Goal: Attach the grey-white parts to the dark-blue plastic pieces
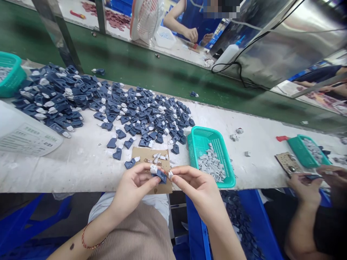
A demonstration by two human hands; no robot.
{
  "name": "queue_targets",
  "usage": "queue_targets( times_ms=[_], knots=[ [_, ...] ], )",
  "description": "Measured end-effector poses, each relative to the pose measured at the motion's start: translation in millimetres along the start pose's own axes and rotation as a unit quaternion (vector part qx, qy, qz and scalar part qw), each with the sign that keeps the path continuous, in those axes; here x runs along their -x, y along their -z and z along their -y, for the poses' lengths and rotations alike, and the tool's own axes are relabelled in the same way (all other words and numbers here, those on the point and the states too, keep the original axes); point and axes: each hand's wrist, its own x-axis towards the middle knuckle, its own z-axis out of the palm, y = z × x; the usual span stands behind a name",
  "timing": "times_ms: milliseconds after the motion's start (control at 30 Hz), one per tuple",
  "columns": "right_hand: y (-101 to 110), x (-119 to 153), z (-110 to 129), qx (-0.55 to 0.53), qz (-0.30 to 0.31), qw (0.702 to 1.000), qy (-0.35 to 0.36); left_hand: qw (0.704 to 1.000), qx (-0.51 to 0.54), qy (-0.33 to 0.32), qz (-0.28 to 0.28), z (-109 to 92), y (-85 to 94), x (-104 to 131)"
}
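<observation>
My left hand point(138, 182) pinches a dark blue plastic part point(162, 177) that has a white piece point(153, 169) at its upper left end. Close by on the right, my right hand point(193, 184) grips a small white plastic piece point(170, 174) between thumb and forefinger. Both hands are over a brown cardboard sheet point(164, 188) at the table's front edge, where several small white pieces point(159, 157) lie. Beyond them spreads a big pile of dark blue parts point(141, 108), many with white ends. To the right stands a green basket point(231, 176) with small white pieces inside.
Another green basket point(16, 77) and a white sheet with printed labels point(29, 131) are at the left. A green belt point(130, 59) runs behind the table. At the right, a co-worker's hands point(306, 186) work beside a third green basket point(298, 150). Another person sits across, near a fan point(146, 21).
</observation>
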Motion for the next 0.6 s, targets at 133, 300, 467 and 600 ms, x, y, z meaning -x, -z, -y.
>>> queue_targets(
  times_ms=[133, 300, 467, 600],
  knots=[
    [-4.2, -0.3, 3.3, 0.010, 0.007, 1.000, 0.017, 1.000, 0.001, 0.002, -0.002, 0.7, -0.6, -0.8],
    [-8.0, -0.7, 7.5, 0.074, 0.003, 0.996, 0.057, 1.000, -0.008, 0.000, -0.013, 2.2, 0.3, -1.1],
    [-8.9, 0.4, 13.0, 0.150, 0.016, 0.983, 0.106, 1.000, -0.020, -0.002, -0.018, 1.0, -1.0, -0.7],
    [-7.1, 0.9, 16.8, 0.189, 0.032, 0.974, 0.125, 1.000, -0.018, -0.012, -0.013, 0.7, -1.0, 0.5]
  ],
)
